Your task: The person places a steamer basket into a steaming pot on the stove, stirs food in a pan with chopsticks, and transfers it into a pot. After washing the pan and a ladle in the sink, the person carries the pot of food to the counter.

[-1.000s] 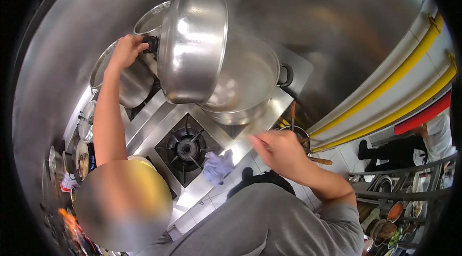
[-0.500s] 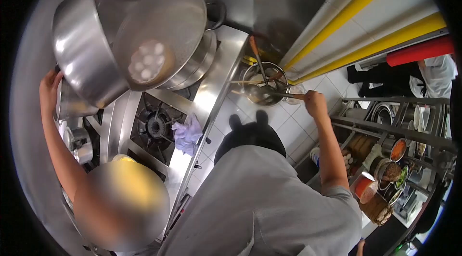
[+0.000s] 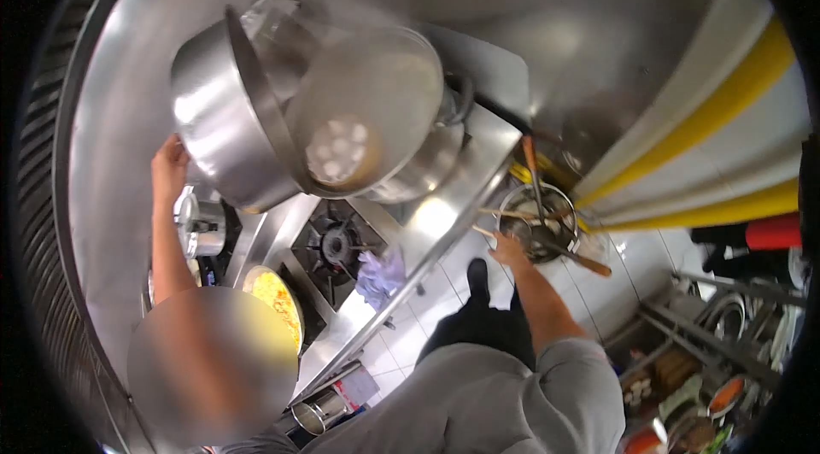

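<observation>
My left hand is closed at the near side of a large steel pot, its grip partly hidden. That pot is tipped, its rim beside a second big pot with a pile of white, egg-like rounds in cloudy liquid. My right hand is closed around a pale wooden stick, over a steel container low by the stove's end. In that container stand a ladle-like tool with a wooden handle and another orange-handled utensil.
A black gas burner lies below the pots, with a lilac cloth on the stove edge. A pan of yellow food and a small lidded pot sit on the left. Metal shelving holds food containers at right.
My right hand has let go of the ladle-like tool's wooden handle and moved left to the pale stick. My left hand stays at the tipped pot. The view has shifted.
</observation>
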Tool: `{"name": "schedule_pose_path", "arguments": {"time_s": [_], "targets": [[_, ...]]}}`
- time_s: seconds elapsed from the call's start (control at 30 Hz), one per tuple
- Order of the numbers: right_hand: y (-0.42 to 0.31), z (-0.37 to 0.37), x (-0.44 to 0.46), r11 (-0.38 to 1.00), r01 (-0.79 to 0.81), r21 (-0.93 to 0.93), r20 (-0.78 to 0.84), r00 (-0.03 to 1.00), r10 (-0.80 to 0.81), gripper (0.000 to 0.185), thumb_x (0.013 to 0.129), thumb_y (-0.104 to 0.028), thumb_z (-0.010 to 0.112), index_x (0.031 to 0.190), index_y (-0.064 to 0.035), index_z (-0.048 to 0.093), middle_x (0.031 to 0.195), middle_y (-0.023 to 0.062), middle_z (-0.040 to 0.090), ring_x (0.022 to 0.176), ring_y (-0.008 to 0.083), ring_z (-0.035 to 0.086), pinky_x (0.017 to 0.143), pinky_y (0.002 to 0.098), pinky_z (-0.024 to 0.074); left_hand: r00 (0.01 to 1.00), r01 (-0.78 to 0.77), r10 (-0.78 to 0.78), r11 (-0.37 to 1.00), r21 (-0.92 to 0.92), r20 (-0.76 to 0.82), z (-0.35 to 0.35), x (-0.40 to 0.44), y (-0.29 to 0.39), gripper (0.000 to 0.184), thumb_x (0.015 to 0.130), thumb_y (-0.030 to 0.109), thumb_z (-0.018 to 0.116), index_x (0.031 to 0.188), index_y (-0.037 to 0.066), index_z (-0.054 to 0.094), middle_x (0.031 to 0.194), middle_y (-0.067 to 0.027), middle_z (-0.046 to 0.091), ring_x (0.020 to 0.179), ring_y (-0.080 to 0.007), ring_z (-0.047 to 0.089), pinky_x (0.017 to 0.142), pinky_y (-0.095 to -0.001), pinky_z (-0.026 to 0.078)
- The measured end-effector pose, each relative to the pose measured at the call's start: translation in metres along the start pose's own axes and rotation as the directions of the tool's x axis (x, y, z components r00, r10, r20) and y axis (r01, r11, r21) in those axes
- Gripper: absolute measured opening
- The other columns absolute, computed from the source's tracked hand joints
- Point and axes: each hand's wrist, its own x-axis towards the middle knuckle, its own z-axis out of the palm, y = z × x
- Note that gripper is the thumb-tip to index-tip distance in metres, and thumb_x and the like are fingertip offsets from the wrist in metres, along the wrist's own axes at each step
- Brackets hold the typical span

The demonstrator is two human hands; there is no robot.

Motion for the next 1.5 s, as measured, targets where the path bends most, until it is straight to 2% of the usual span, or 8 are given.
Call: {"name": "schedule_pose_path", "arguments": {"time_s": [0.13, 0.27, 0.33, 0.4, 0.53, 0.6, 0.9, 1.5], "targets": [[-0.023, 0.006, 0.020, 0.995, -0.103, -0.016, 0.077, 0.992, 0.104, 0.032, 0.091, -0.033, 0.059, 0.102, -0.0041, 0.067, 0.098, 0.0209, 0.068, 0.095, 0.0385, 0.066, 0.085, 0.0463, 0.0536, 0.999, -0.003, -0.004, 0.990, -0.141, -0.048, 0.003, -0.003, 0.005, 0.030, 0.087, -0.004, 0.062, 0.117, -0.005, 0.060, 0.090, -0.0126, 0.071, 0.084, -0.0134, 0.064, 0.076, -0.0283, 0.049], [-0.083, -0.176, -0.065, 0.995, 0.043, -0.086, -0.205, 0.977, -0.060, 0.028, 0.094, -0.025, 0.054, 0.085, -0.0028, 0.069, 0.077, 0.0200, 0.068, 0.072, 0.0394, 0.067, 0.067, 0.0443, 0.0554, 0.997, -0.056, 0.044, 0.968, -0.244, -0.056, 0.007, -0.001, -0.003, 0.031, 0.087, 0.001, 0.065, 0.117, -0.004, 0.059, 0.084, -0.0112, 0.069, 0.076, -0.0124, 0.060, 0.071, -0.0276, 0.047], [-0.088, -0.271, -0.112, 0.958, 0.233, 0.168, -0.392, 0.907, -0.153, 0.028, 0.096, -0.025, 0.054, 0.088, -0.0039, 0.069, 0.076, 0.0191, 0.068, 0.072, 0.0385, 0.067, 0.064, 0.0424, 0.0550, 0.998, -0.006, -0.010, 0.974, -0.225, -0.068, 0.010, 0.000, -0.012, 0.031, 0.088, 0.003, 0.065, 0.117, -0.004, 0.059, 0.083, -0.0109, 0.069, 0.077, -0.0128, 0.061, 0.073, -0.0282, 0.048], [-0.106, -0.369, -0.183, 0.796, 0.159, 0.584, -0.435, 0.889, 0.142, 0.018, 0.094, -0.016, 0.059, 0.096, 0.0002, 0.066, 0.080, 0.0115, 0.067, 0.065, 0.0211, 0.066, 0.059, 0.0322, 0.0535, 0.993, -0.050, 0.026, 0.976, -0.211, -0.114, 0.012, -0.002, -0.013, 0.029, 0.089, 0.004, 0.064, 0.117, -0.004, 0.060, 0.085, -0.0122, 0.070, 0.081, -0.0140, 0.064, 0.076, -0.0291, 0.048], [-0.095, -0.454, -0.271, 0.529, 0.753, 0.391, -0.911, 0.397, 0.108, 0.038, 0.101, -0.028, 0.047, 0.091, 0.0064, 0.061, 0.075, 0.0141, 0.064, 0.058, 0.0183, 0.062, 0.056, 0.0297, 0.0517, 0.992, -0.074, 0.048, 0.969, -0.236, -0.117, 0.014, -0.002, -0.027, 0.030, 0.089, 0.005, 0.064, 0.117, -0.004, 0.060, 0.089, -0.0136, 0.071, 0.085, -0.0158, 0.067, 0.079, -0.0301, 0.049], [-0.117, -0.446, -0.250, 0.639, 0.703, 0.313, -0.939, 0.331, 0.096, 0.050, 0.104, -0.035, 0.039, 0.093, 0.0084, 0.061, 0.076, 0.0172, 0.066, 0.058, 0.0208, 0.063, 0.058, 0.0321, 0.0528, 0.995, -0.024, 0.003, 0.979, -0.204, -0.105, 0.010, -0.004, -0.021, 0.031, 0.089, 0.005, 0.064, 0.118, -0.004, 0.060, 0.091, -0.0146, 0.072, 0.086, -0.0172, 0.068, 0.079, -0.0305, 0.049], [-0.209, -0.377, -0.077, 0.564, 0.608, 0.558, -0.709, 0.703, -0.057, 0.028, 0.100, -0.015, 0.052, 0.102, 0.0096, 0.065, 0.085, 0.0140, 0.069, 0.074, 0.0169, 0.068, 0.070, 0.0278, 0.0563, 0.995, -0.032, 0.014, 0.984, -0.177, -0.100, 0.005, -0.006, -0.015, 0.034, 0.087, 0.008, 0.067, 0.118, -0.003, 0.061, 0.087, -0.0153, 0.072, 0.080, -0.0201, 0.069, 0.076, -0.0315, 0.050], [-0.237, -0.363, -0.041, 0.630, 0.654, 0.420, -0.730, 0.656, -0.194, 0.021, 0.096, -0.014, 0.059, 0.100, 0.0046, 0.069, 0.084, 0.0117, 0.070, 0.073, 0.0166, 0.068, 0.069, 0.0277, 0.0556, 0.999, -0.020, 0.009, 0.968, -0.251, -0.047, 0.009, 0.001, -0.005, 0.033, 0.089, 0.006, 0.066, 0.119, -0.004, 0.060, 0.094, -0.0165, 0.072, 0.088, -0.0189, 0.069, 0.081, -0.0310, 0.050]]}}
